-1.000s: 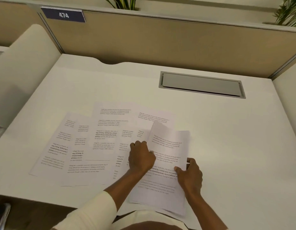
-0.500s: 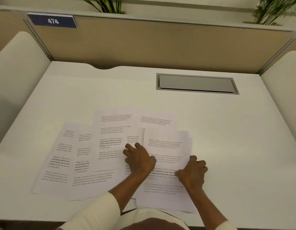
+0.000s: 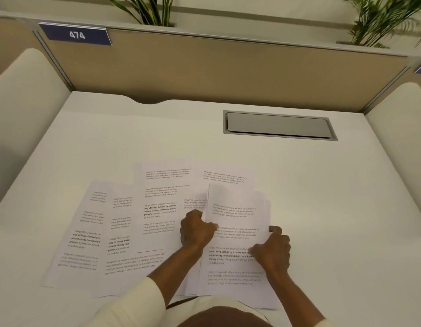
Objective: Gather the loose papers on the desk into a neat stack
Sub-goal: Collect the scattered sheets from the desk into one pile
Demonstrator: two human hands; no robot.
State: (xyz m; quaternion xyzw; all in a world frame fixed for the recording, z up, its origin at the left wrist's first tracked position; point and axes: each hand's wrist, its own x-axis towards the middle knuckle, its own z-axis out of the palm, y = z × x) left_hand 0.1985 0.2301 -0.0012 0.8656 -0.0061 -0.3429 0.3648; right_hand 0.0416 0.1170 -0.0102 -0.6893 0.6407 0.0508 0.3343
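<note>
Several printed white papers lie fanned and overlapping on the white desk (image 3: 322,208), near its front edge. A small pile of sheets (image 3: 235,223) sits at the right of the spread. My left hand (image 3: 196,230) grips the pile's left edge, whose upper left corner is lifted off the desk. My right hand (image 3: 273,252) pinches the pile's right edge, thumb on top. Loose papers (image 3: 124,223) spread out to the left, and one more sheet (image 3: 226,177) pokes out behind the pile.
A grey cable hatch (image 3: 279,125) is set into the desk at the back right. A tan partition (image 3: 228,72) with a "474" label (image 3: 76,35) closes the back. Cream side panels (image 3: 23,109) flank the desk. Plants stand behind the partition.
My left hand has gone from lying flat on the loose sheets to gripping the pile's left edge, lifting that side. My right hand stays on the right edge. The view tilted slightly.
</note>
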